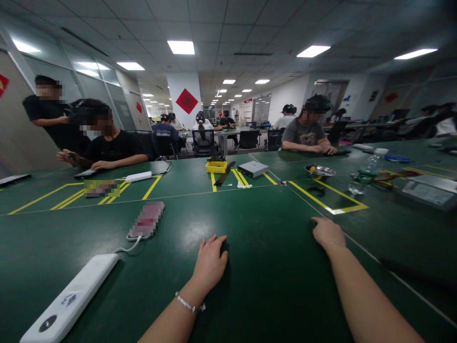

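Note:
My left hand (211, 263) rests palm down on the green table (264, 286), its fingers spread apart with nothing in them. A beaded bracelet (190, 303) circles that wrist. Farther right, my right hand (328, 233) lies at the table's surface. One finger points left while the others look curled under, and I see nothing in the hand. Left of my left hand lies a phone (147, 219) in a clear case, joined by a white cable (129, 249) to a long white device (73, 297), likely a power bank. A yellow-taped rectangle (333, 210) lies just beyond my right hand.
Farther back are a yellow tray (216, 167) holding dark items, a grey box (253, 168), and a metal bowl (320, 171). A water bottle (367, 171) and a metal case (430, 191) stand right. Two people sit across the table; another stands at left.

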### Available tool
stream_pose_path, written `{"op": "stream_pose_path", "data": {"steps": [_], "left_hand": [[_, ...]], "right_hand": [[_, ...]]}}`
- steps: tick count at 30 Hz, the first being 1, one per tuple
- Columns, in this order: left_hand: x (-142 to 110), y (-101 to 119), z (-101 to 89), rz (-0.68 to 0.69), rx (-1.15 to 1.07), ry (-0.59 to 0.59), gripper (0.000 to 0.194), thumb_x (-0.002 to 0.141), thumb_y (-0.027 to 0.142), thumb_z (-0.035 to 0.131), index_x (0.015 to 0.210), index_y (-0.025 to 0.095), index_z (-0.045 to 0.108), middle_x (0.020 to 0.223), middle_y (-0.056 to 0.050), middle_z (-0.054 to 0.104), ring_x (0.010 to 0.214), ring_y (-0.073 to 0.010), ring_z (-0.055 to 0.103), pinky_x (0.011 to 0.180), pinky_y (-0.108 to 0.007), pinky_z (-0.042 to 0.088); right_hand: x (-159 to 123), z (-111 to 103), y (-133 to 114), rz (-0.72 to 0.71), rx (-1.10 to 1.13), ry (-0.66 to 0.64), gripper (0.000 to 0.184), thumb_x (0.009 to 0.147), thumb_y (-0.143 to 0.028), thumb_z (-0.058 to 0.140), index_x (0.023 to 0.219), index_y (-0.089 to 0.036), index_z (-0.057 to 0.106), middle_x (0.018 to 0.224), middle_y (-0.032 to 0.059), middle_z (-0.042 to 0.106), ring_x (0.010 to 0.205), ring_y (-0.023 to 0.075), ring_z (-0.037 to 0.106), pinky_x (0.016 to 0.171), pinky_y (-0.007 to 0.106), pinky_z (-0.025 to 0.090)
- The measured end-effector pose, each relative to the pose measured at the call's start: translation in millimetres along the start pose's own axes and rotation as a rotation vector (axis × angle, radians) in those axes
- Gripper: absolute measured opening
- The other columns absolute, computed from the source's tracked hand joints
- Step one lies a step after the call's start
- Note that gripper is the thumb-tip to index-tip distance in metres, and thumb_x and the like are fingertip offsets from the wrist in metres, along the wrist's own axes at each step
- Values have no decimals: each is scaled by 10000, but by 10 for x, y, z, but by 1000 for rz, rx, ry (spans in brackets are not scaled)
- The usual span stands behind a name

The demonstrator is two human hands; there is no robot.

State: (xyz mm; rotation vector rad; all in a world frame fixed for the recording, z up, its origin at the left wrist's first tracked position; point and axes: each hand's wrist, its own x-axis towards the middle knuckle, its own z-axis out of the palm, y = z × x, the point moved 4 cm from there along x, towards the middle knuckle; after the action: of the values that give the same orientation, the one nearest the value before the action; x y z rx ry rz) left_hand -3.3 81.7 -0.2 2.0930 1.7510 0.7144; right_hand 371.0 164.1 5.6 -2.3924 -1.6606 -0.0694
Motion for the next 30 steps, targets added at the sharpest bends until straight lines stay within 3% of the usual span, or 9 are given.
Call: {"op": "stream_pose_path", "data": {"steps": [3,7,18,20,23,27,30], "left_hand": [[-9,5,-3,13,-26,1,398,758,195,449,1148,240,517,1212,-65,554,1232,-253,366,1030,-523,182],[-29,33,-28,18,-42,-4,363,755,199,466,1106,252,542,1222,-48,548,1233,-257,363,1030,-533,171],[-38,33,-31,26,-44,3,310,753,210,484,1048,260,569,1212,-38,554,1224,-262,371,1023,-541,161],[-33,49,-54,18,-58,27,290,763,229,477,1036,246,575,1154,-51,590,1178,-258,424,1013,-525,196],[-23,76,-90,11,-109,65,259,775,267,475,1002,220,589,1047,-62,633,1045,-237,526,955,-442,319],[-16,71,-97,-3,-206,84,286,789,323,467,1028,205,572,936,-46,659,940,-213,569,849,-352,402],[-16,60,-74,12,-272,56,276,805,350,444,1006,216,577,878,-30,666,864,-195,590,764,-308,430]], "right_hand": [[8,41,28,12,13,-41,403,710,-144,389,1032,-172,629,1058,148,607,928,282,566,756,387,447],[-2,33,-89,-10,32,2,347,762,-230,358,967,-181,634,976,145,631,865,276,579,697,386,455],[-70,-104,-137,116,114,42,369,829,-301,280,1069,-170,529,895,162,623,804,276,584,612,372,437],[-109,-167,-292,31,135,69,336,821,-300,323,1042,-172,541,898,142,626,817,260,578,637,357,434],[-284,-234,-750,-245,227,77,260,800,-275,393,969,-187,570,914,92,627,842,212,564,712,321,424],[-797,-225,-1522,-696,397,-47,194,782,-224,434,885,-193,596,883,50,627,832,174,543,750,296,410],[-1233,-207,-1922,-948,467,-121,172,771,-191,458,861,-199,604,856,41,629,825,172,529,757,295,400]]}}
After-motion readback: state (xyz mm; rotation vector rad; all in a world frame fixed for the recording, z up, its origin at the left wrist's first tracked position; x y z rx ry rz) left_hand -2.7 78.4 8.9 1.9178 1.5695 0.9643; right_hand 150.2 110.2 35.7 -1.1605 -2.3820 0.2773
